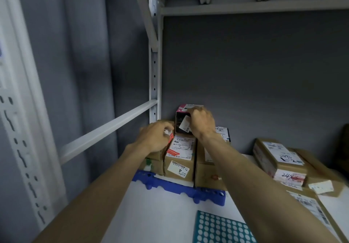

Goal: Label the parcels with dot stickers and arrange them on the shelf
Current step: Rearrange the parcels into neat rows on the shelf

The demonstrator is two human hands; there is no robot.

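Both hands on stacked parcels, right hand (202, 123) seemingly gripping pink box (182, 108)

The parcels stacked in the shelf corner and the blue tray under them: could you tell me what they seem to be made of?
The parcels look like matt brown corrugated cardboard: dull tan faces, folded edges, paper labels stuck on. The blue tray looks like moulded plastic, judging by its even colour and scalloped, perforated rim, though blur leaves that open.

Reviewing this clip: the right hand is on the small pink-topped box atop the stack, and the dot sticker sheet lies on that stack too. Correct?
Not quite. The right hand is on the pink-topped box, but the head view shows the dot sticker sheet flat on the shelf, nearer the camera.
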